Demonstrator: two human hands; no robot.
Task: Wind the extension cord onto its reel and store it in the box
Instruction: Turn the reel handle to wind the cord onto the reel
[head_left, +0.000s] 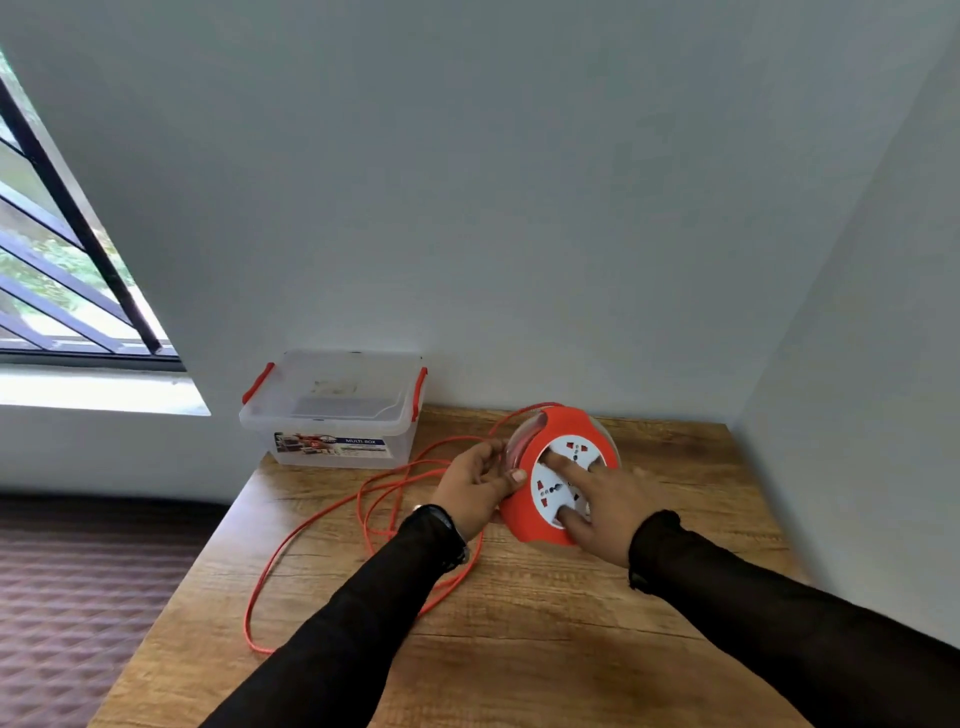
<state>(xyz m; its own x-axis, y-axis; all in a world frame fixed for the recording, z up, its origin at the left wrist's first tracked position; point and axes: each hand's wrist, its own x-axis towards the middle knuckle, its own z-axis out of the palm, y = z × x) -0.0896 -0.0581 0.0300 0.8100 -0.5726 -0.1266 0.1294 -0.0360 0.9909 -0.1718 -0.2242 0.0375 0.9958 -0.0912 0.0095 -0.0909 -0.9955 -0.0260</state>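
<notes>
Head view: the orange reel (558, 475) stands tilted on the wooden table (519, 649). The left hand (475, 486) grips its rim, and the right hand (605, 512) spreads its fingers on the white socket face. Loose orange cord (363, 512) loops leftward near the clear box (332, 410).

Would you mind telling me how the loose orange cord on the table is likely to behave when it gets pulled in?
The orange cord lies in slack loops, so it is probably floppy. One loop hangs past the table edge, so it may drag or snag. It looks thin and likely light.
</notes>
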